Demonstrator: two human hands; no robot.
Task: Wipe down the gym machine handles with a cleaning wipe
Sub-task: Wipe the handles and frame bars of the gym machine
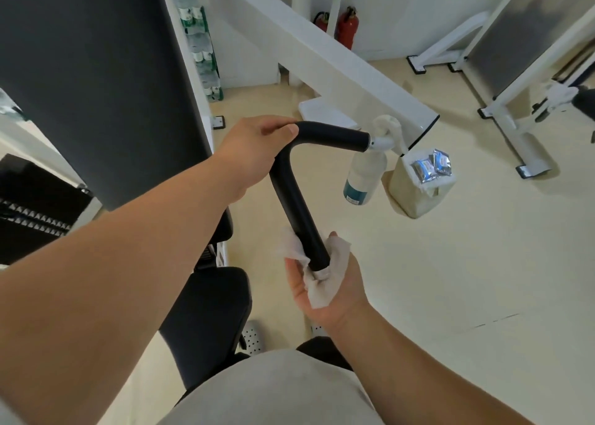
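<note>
Fingers (294, 279) of the right hand (335, 299) curl the wipe (322, 291) around the lower end of the black handle (296, 205); the left hand (251, 157) grips its bend. The lower limb seems nearly done, the upper bar probably left to wipe.

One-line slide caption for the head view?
Left hand grips the handle at its bend; right hand wraps a wipe around its lower end.

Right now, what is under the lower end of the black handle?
The white wipe, held in the right hand, wraps the lower end of the black handle. Its tip is hidden by the wipe.
</note>
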